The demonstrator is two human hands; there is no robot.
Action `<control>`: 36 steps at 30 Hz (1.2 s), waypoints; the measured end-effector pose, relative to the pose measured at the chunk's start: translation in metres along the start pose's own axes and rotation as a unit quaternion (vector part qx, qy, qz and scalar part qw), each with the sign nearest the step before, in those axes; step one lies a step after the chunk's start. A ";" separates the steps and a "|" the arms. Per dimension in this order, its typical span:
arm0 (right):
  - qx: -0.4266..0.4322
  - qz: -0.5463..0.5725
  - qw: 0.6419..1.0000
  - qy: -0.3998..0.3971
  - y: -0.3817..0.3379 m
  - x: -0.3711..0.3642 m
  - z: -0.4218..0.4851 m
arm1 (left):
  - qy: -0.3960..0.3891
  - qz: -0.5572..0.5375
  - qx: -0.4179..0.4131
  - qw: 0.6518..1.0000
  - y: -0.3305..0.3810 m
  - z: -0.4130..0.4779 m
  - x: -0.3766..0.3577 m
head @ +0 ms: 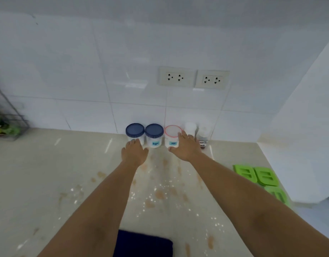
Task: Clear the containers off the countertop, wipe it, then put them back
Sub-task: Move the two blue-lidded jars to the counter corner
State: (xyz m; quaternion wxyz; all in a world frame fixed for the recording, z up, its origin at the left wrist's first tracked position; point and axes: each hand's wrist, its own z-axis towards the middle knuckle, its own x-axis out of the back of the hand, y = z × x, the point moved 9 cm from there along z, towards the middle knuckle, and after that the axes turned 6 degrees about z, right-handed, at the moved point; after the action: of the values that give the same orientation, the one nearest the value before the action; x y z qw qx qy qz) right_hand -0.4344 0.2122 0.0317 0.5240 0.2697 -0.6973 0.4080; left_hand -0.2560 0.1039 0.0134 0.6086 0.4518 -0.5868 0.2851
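Five containers stand in a row against the tiled wall: a blue-lidded jar, a blue-lidded jar labelled "Sugar", a red-rimmed jar, a white bottle and a dark bottle. My left hand lies against the front of the leftmost jar, fingers spread, thumb pointing toward the Sugar jar. My right hand wraps the red-rimmed jar, fingers along its right side, thumb at its lower front. The beige countertop carries brown stains and white specks. A dark blue cloth lies at the near edge.
Green flat pieces lie at the right by a white side wall. A wire rack with green and yellow items stands at the far left. Two double wall sockets sit above the jars.
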 end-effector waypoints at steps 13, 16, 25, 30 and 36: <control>0.003 -0.021 0.999 -0.036 -0.079 -0.041 0.117 | 0.017 -0.066 -0.039 0.997 -0.056 0.119 0.004; -0.013 -0.030 0.999 -0.038 -0.077 -0.050 0.128 | -0.012 -0.123 -0.060 0.990 -0.057 0.134 -0.004; -0.002 -0.077 0.997 -0.007 -0.078 -0.048 0.126 | -0.050 -0.156 -0.035 0.986 -0.066 0.137 -0.015; -0.008 -0.085 0.996 -0.008 -0.079 -0.052 0.106 | -0.036 -0.134 -0.017 0.990 -0.072 0.118 -0.015; -0.018 -0.048 0.999 -0.011 -0.078 -0.043 0.076 | -0.032 -0.146 -0.024 0.988 -0.074 0.087 -0.010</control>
State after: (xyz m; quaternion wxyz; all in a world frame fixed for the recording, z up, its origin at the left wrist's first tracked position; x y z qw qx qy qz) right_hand -0.3976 0.1048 0.0039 0.5402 0.2976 -0.6966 0.3665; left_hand -0.2325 -0.0033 -0.0210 0.6355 0.5267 -0.5400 0.1645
